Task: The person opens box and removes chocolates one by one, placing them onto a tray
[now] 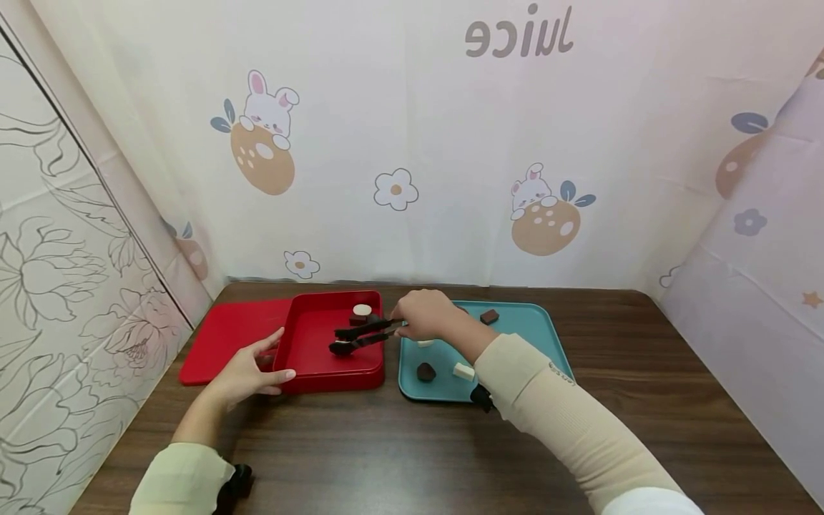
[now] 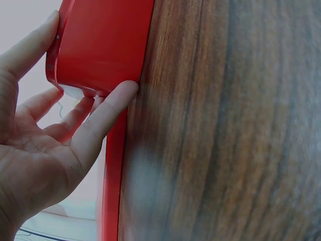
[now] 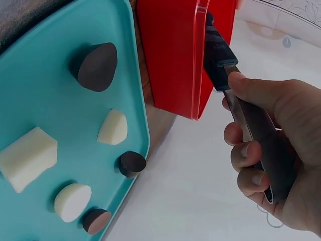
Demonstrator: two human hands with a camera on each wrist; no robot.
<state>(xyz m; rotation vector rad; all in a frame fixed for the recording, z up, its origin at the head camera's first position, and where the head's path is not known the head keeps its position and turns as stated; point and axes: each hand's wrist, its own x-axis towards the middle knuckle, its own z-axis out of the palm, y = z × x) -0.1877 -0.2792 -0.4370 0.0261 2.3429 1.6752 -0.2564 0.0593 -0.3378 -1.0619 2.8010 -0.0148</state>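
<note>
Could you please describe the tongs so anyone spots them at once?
On the table, a red box stands left of a teal tray. The right hand holds the tongs reaching into that box. Their long, black-tipped form distinguishes them from small dark and white pieces.

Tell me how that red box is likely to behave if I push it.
The red box will probably stay stiff: its walls look straight where the left hand touches it. It seems unlikely to tip, being low and broad. Its smooth, glossy outside suggests it could feel a bit slippery.
</note>
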